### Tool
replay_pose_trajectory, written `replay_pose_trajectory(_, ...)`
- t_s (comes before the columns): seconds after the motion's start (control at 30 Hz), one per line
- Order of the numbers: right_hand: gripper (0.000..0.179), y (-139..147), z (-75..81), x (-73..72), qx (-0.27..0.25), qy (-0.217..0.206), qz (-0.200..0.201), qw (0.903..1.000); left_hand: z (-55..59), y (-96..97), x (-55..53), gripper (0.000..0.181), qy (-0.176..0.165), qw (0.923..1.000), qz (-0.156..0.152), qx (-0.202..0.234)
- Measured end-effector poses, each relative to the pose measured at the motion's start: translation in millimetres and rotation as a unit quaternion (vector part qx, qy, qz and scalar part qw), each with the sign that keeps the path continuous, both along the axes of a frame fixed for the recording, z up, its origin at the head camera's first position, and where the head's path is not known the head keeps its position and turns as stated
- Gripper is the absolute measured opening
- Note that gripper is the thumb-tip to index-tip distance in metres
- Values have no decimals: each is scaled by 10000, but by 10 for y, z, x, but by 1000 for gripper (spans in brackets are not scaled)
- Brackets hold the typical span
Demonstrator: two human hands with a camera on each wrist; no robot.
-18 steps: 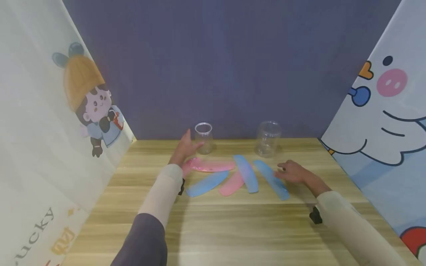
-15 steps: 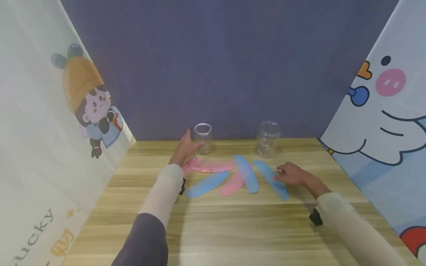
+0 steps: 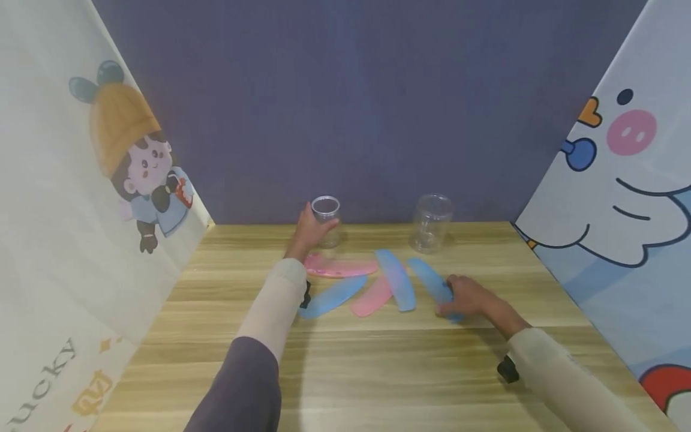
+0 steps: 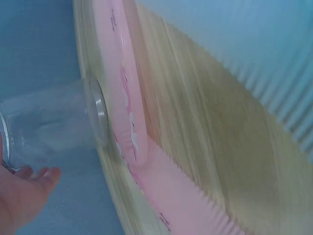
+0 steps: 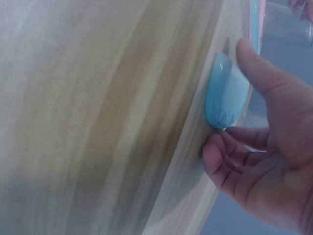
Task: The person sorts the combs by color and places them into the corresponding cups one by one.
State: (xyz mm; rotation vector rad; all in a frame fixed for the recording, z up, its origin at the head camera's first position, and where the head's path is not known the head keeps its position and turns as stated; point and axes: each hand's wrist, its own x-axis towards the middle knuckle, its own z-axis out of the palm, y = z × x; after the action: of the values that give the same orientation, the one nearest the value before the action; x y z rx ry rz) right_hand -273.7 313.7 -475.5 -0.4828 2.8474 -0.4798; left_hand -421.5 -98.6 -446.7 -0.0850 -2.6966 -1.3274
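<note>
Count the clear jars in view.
2. One clear jar is at the left hand; the other jar stands farther right, near the back of the table. None seem hidden.

Two jars (image 3: 430, 225) behind combs (image 3: 396, 280), all on table (image 3: 388, 378).

Muted, even light — soft shadows on the table (image 3: 410, 372), wrist views slightly hazy.

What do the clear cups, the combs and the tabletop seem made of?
Clear cups: glass or rigid plastic, glossy; see-through walls, bright highlights.
Combs: probably plastic, soft sheen; pink or blue bodies with moulded-looking teeth.
Tabletop: wood or printed laminate, fairly matte; streaky grain.
</note>
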Motion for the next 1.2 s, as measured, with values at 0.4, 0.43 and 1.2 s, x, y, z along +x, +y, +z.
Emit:
replay_pose_trajectory(0.4,72,-24,39,69,41,-225,-537,9983,41,44,-14,111,-18,9992,232,319)
replay_pose_trajectory(0.43,70,-22,40,68,23,-237,-562,9981,44,44,-17,110,-13,9992,224,320)
replay_pose_trajectory(1.2,73,63,-15,14,-89,21,-1286,9917,21,-60,-2,87,-112,9931,28,1165)
